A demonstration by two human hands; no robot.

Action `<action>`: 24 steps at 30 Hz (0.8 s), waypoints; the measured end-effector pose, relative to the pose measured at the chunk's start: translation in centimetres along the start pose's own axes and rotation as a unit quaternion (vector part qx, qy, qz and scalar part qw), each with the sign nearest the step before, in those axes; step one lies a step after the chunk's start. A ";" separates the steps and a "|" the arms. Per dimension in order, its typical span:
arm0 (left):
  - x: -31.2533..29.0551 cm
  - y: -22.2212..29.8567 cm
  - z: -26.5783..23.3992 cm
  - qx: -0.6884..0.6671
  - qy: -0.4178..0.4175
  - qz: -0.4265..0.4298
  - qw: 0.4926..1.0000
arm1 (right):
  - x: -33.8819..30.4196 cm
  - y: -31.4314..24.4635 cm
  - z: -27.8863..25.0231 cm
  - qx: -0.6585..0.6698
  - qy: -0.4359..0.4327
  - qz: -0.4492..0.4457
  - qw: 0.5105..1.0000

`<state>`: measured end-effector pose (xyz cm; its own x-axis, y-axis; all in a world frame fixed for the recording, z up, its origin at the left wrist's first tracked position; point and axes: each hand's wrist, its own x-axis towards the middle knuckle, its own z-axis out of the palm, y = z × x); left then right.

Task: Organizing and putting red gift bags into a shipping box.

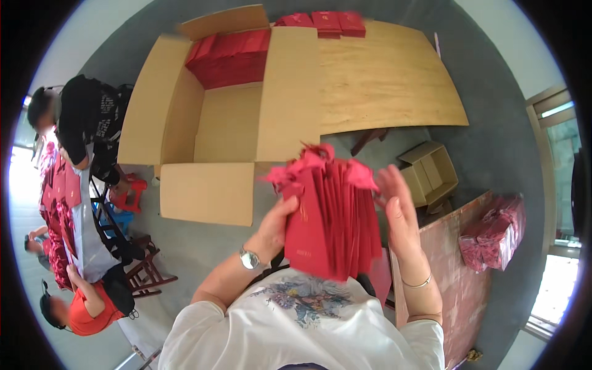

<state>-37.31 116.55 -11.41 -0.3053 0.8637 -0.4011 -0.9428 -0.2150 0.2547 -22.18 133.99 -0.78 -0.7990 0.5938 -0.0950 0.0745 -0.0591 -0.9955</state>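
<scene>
In front of my chest is a thick bundle of flat red paper gift bags, stood on edge side by side, with pink-red ribbons bunched along their tops. My left hand, with a watch on its wrist, grips the bundle by its left side, thumb over the front bag. At the bundle's right side my right hand, with a bangle on its wrist, has its fingers stretched out and slightly blurred. Whether those fingers touch the bags I cannot tell. Just beyond stands a large open cardboard box, with rows of red bags packed at its far end.
A wooden table holds more red stacks at its far edge. To the right are a small open carton and a reddish board bearing a plastic-wrapped red bundle. Several people work at a table on the left.
</scene>
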 end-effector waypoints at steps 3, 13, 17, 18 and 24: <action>6.6 2.8 2.6 0.105 -0.002 0.083 0.991 | 4.2 1.4 -1.8 0.006 -0.083 0.007 0.997; 21.7 5.2 8.7 0.155 -0.066 0.105 0.980 | 18.7 2.4 -8.1 -0.254 -0.040 0.036 0.966; 25.2 5.0 9.1 0.156 -0.021 0.136 0.978 | 22.2 4.2 -10.3 0.003 -0.071 0.082 0.994; 26.0 4.9 8.9 0.153 -0.014 0.141 0.978 | 23.0 4.6 -10.6 0.004 -0.079 0.086 0.993; 31.6 5.0 7.4 0.513 0.045 0.172 0.840 | 31.3 6.7 -16.6 -0.044 -0.164 0.131 0.977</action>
<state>-50.65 146.18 -16.30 -0.5882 0.7831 -0.2018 -0.1994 0.1013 0.9747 -36.81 165.47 -10.44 -0.8930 0.2773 -0.3544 0.3409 -0.0971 -0.9351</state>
